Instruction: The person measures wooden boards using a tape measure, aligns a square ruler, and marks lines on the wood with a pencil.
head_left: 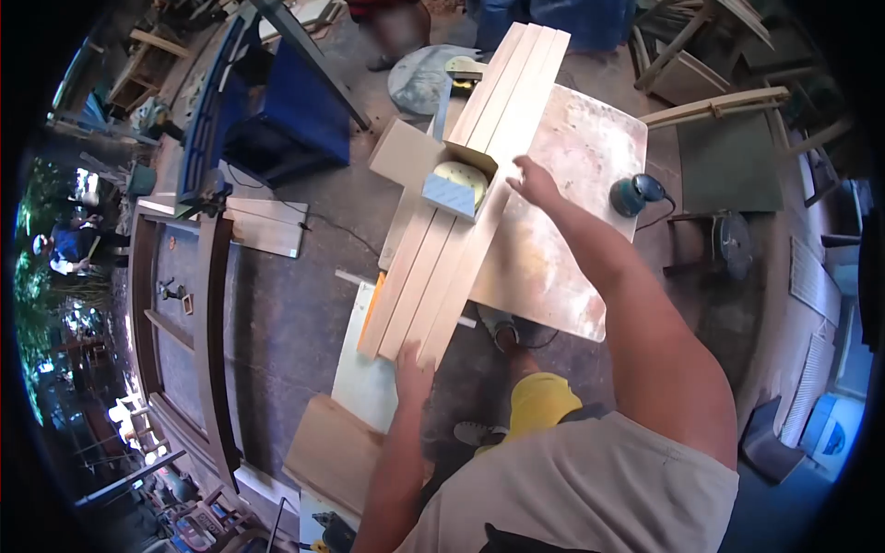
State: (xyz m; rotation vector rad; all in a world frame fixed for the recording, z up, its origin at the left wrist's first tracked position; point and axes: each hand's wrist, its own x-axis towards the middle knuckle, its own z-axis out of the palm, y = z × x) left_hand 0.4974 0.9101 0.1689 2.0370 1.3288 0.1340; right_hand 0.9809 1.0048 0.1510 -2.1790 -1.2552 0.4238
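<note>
Several long pale wooden boards (pixel 419 286) lie side by side, running from near my body up to the top of the view. At their near end, my left hand (pixel 415 370) touches the board ends with its fingers bent round the edge. My right hand (pixel 535 182) is beside the right edge of the boards, fingers curved and apart, holding nothing that I can see. An open cardboard box (pixel 450 195) with round yellow sanding discs (pixel 461 175) in it rests on the boards. An orange strip (pixel 372 309) shows along their left edge.
Right of the boards is a worn worktable (pixel 581 138) with a green sander (pixel 636 194) and its cord. A dark wooden frame (pixel 217 341) stands at the left, near a blue cabinet (pixel 300 129). Another person's legs (pixel 396 28) show at the top.
</note>
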